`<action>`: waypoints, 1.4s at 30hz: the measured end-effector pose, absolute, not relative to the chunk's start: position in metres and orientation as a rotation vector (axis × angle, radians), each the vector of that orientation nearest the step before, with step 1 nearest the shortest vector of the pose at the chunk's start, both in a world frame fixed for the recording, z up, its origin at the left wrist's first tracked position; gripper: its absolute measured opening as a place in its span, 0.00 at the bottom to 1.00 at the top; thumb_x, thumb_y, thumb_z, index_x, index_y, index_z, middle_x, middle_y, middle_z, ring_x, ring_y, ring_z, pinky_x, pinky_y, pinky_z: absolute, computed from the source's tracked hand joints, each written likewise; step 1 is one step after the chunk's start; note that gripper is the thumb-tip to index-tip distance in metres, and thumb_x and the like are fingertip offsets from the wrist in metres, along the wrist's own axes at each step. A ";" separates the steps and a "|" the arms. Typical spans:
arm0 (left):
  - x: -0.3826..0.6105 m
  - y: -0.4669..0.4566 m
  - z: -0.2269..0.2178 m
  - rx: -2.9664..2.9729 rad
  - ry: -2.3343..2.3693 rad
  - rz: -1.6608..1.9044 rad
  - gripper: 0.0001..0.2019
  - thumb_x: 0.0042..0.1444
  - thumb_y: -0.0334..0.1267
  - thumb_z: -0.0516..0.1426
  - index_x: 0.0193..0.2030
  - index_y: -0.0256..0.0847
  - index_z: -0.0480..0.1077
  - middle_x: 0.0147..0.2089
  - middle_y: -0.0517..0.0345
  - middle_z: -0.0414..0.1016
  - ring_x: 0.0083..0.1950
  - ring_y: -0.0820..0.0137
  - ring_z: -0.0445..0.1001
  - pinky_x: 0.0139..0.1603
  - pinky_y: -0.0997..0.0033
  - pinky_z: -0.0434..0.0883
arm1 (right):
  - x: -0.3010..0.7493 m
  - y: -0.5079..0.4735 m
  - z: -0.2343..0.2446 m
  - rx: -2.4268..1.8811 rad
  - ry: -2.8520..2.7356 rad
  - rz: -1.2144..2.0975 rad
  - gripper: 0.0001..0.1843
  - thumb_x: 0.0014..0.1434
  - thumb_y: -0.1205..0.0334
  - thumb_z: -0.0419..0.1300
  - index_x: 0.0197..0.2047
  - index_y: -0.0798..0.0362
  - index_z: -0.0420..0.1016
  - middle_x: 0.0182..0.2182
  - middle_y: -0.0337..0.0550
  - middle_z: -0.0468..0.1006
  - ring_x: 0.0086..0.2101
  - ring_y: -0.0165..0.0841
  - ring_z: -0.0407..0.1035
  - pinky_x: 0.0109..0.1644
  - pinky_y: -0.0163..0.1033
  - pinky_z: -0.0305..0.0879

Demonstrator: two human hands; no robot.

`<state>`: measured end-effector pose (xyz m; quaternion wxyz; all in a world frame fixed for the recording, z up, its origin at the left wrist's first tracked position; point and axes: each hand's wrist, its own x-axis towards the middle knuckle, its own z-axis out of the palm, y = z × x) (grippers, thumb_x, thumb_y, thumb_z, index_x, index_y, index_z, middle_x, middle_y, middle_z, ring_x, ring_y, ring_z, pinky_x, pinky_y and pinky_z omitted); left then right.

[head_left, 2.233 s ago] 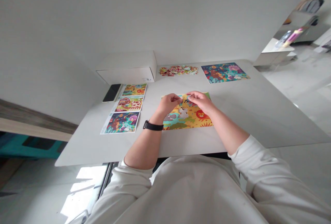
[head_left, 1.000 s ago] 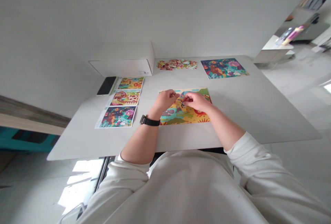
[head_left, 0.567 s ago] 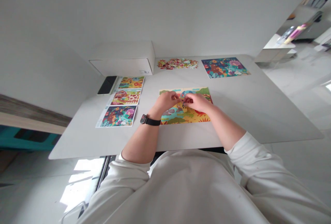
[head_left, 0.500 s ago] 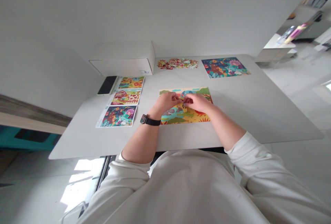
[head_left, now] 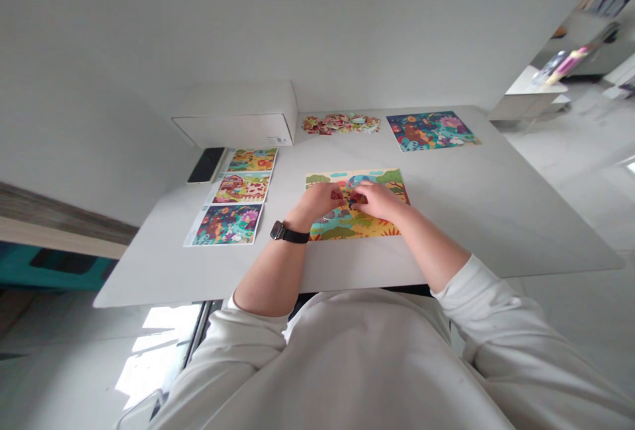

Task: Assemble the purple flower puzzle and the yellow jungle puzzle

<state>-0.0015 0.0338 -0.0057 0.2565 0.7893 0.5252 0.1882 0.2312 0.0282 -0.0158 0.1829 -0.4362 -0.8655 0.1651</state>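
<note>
A jigsaw puzzle [head_left: 342, 232] with a bright savanna animal picture lies flat before me near the front of the table. Over its middle my left hand [head_left: 320, 200], wearing a black watch [head_left: 289, 232] at the wrist, has its fingers curled and the tips drawn together. My right hand [head_left: 377, 200] faces it a short gap away, fingers bent down toward a dark patch on the puzzle. Both hands touch or nearly touch the picture. What the fingertips hold, if anything, is too small and shaded to make out.
A heap of loose puzzle pieces [head_left: 341, 124] lies at the back, beside a white box [head_left: 233, 129]. A dark-blue animal picture [head_left: 432, 130] is at back right. On the left are a phone [head_left: 206, 165] and a sheet with three pictures [head_left: 241, 188]. Walls border the table [head_left: 471, 218].
The fingertips of both hands have drawn slightly apart and curled more over the middle of the puzzle. The dark thing pinched at my right fingertips now shows less clearly.
</note>
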 end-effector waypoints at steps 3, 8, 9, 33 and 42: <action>-0.001 0.033 -0.005 2.153 1.447 0.492 0.06 0.54 0.42 0.67 0.35 0.43 0.83 0.32 0.53 0.82 0.34 0.62 0.76 0.35 0.65 0.64 | 0.231 0.027 -0.015 -1.237 -2.452 0.469 0.08 0.64 0.64 0.72 0.48 0.51 0.84 0.47 0.52 0.82 0.48 0.46 0.77 0.53 0.48 0.72; 0.000 0.033 -0.004 2.146 1.455 0.482 0.04 0.55 0.40 0.68 0.35 0.43 0.83 0.31 0.53 0.80 0.33 0.62 0.75 0.36 0.65 0.66 | 0.232 0.026 -0.014 -1.254 -2.474 0.468 0.08 0.65 0.62 0.72 0.47 0.51 0.84 0.47 0.52 0.81 0.48 0.46 0.77 0.53 0.48 0.72; 0.000 0.033 -0.004 2.141 1.453 0.488 0.04 0.55 0.39 0.68 0.35 0.43 0.83 0.31 0.54 0.80 0.33 0.63 0.74 0.36 0.65 0.66 | 0.232 0.026 -0.014 -1.257 -2.478 0.470 0.08 0.64 0.62 0.73 0.47 0.51 0.84 0.48 0.52 0.81 0.47 0.46 0.77 0.53 0.48 0.72; 0.001 0.033 0.001 2.170 1.613 0.288 0.08 0.58 0.42 0.68 0.40 0.40 0.82 0.38 0.54 0.84 0.37 0.65 0.77 0.36 0.67 0.65 | 0.220 0.007 0.016 -1.594 -2.632 0.483 0.22 0.67 0.53 0.72 0.62 0.48 0.82 0.56 0.53 0.81 0.54 0.46 0.77 0.52 0.41 0.69; 0.004 0.033 -0.001 2.160 1.715 0.256 0.11 0.63 0.48 0.66 0.41 0.42 0.82 0.40 0.52 0.85 0.40 0.61 0.79 0.36 0.65 0.66 | 0.224 0.010 0.016 -1.488 -2.716 0.507 0.19 0.67 0.55 0.71 0.59 0.48 0.87 0.51 0.51 0.85 0.51 0.44 0.78 0.51 0.40 0.66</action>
